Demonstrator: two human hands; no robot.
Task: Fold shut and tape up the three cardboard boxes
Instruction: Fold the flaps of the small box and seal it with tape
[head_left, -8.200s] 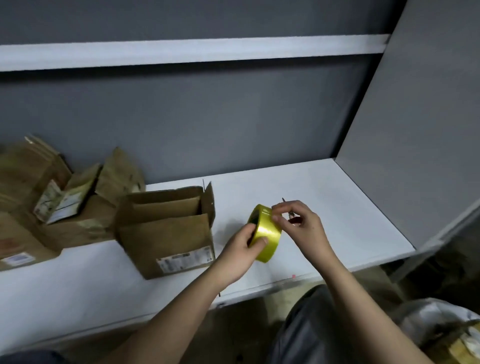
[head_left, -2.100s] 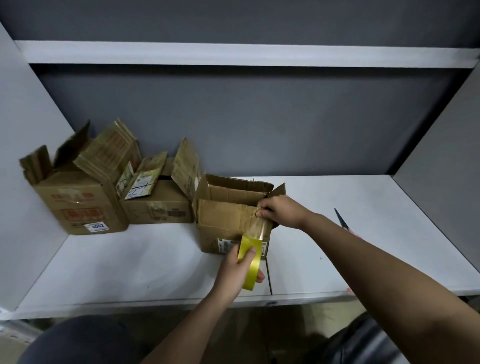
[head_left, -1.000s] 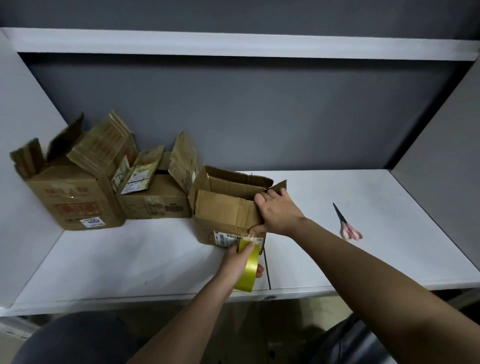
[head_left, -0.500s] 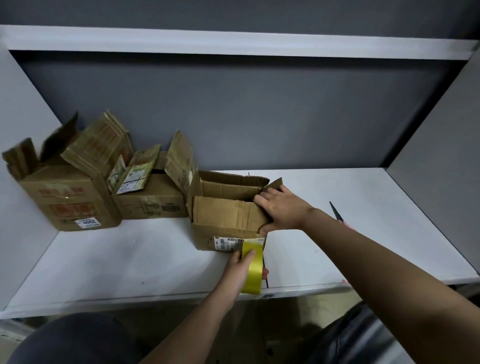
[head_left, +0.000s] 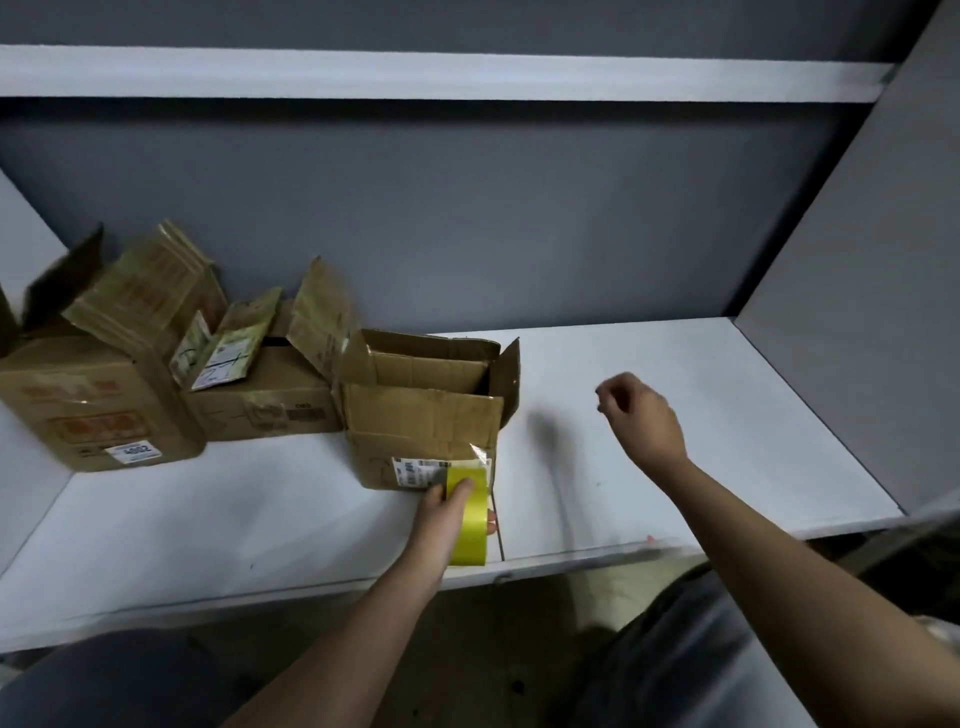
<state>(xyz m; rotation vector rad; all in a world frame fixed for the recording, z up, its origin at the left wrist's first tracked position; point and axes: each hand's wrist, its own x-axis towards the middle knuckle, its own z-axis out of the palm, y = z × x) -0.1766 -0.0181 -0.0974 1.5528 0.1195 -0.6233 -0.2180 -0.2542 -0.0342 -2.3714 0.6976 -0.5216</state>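
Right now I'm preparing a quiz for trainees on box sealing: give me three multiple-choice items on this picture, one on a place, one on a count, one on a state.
1. Where is the yellow tape roll?
A. Against the front of the nearest box
B. Inside the far-left box
C. On the upper shelf

2. How many cardboard boxes stand on the shelf?
A. Two
B. Three
C. Five

3. What is the right hand doing?
A. Pressing down a flap
B. Holding the tape roll
C. Hanging in the air beside the box, holding nothing visible

Answers:
1 A: the left hand holds the roll at the front face of the nearest box, by its label.
2 B: the left box, the middle box and the nearest box.
3 C: its fingers curl loosely, clear of the cardboard.
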